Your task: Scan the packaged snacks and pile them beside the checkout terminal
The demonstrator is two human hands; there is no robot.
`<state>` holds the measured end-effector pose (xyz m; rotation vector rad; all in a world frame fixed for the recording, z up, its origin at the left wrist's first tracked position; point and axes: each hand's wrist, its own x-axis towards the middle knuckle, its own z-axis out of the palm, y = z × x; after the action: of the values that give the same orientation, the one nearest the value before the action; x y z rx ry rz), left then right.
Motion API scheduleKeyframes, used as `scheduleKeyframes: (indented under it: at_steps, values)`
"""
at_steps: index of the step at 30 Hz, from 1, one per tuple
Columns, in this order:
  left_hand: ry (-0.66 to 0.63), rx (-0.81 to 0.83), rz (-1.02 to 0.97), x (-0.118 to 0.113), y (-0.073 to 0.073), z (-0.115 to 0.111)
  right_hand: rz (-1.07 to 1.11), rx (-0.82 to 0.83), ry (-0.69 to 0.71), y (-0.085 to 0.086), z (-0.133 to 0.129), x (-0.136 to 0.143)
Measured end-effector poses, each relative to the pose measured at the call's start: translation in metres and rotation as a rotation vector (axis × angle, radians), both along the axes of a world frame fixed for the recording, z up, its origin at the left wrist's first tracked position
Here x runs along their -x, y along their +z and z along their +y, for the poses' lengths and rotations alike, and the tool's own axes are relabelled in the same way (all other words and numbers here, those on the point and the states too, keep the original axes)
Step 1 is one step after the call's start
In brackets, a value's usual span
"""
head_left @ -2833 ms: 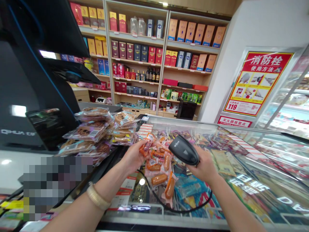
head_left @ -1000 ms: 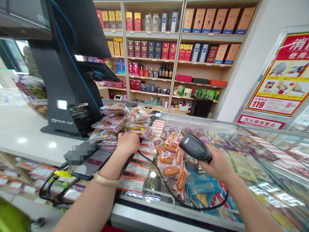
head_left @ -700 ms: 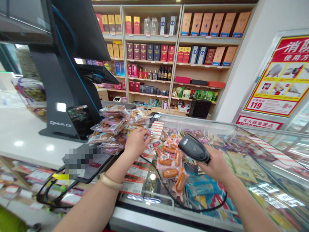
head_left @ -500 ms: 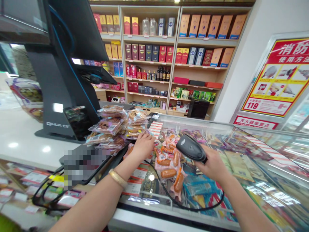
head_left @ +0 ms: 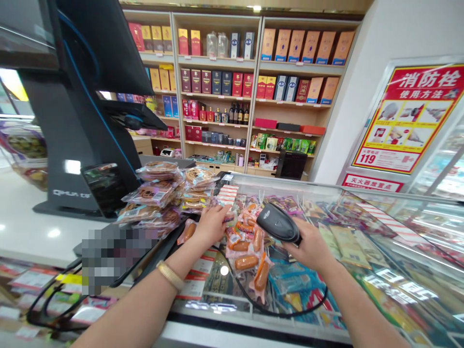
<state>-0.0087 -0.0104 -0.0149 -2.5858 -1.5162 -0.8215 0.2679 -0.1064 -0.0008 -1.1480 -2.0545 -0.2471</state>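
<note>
My right hand (head_left: 310, 244) is wrapped round a black barcode scanner (head_left: 278, 223), its head tilted left above the glass counter. Under it lies a pile of sausages in clear wrappers (head_left: 246, 262). My left hand (head_left: 213, 224), with a gold bangle on the wrist, reaches out at the left side of this pile. Its fingers are stretched forward, the tips close to the wrapped snacks; whether they touch one I cannot tell. One more wrapped sausage (head_left: 189, 231) lies left of that hand, beside stacked packs of round biscuits (head_left: 155, 191).
The scanner's black cable (head_left: 261, 307) loops over the glass display counter (head_left: 362, 193). On the left stand a dark checkout terminal (head_left: 83, 121) and a dark device (head_left: 145, 261), partly blurred. Shelves of boxed bottles (head_left: 217, 82) line the back wall.
The view has turned slightly, shifting the counter and shelves left in the picture. My left hand is a little nearer the sausage pile, uncovering more of the single sausage. The scanner stays in my right hand.
</note>
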Motion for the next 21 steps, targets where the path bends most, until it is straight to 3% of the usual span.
scheduleKeyframes:
  at_steps: [3,7,9,13,21]
  values:
    - [-0.055,0.035,-0.506,0.005,0.004,0.002,0.005,0.0,-0.002,0.0,0.0,0.0]
    - [-0.135,0.277,-1.232,0.006,0.018,-0.006,0.011,-0.003,0.017,0.003,-0.004,0.003]
    - [-0.173,0.367,-1.475,0.005,0.025,-0.011,0.004,-0.018,0.053,0.006,-0.007,0.008]
    - [-0.244,0.448,-1.605,-0.002,0.032,-0.02,-0.019,-0.024,0.115,0.011,-0.017,0.022]
    - [-0.35,0.362,-1.481,-0.01,0.027,-0.026,-0.038,0.079,0.148,0.009,-0.024,0.039]
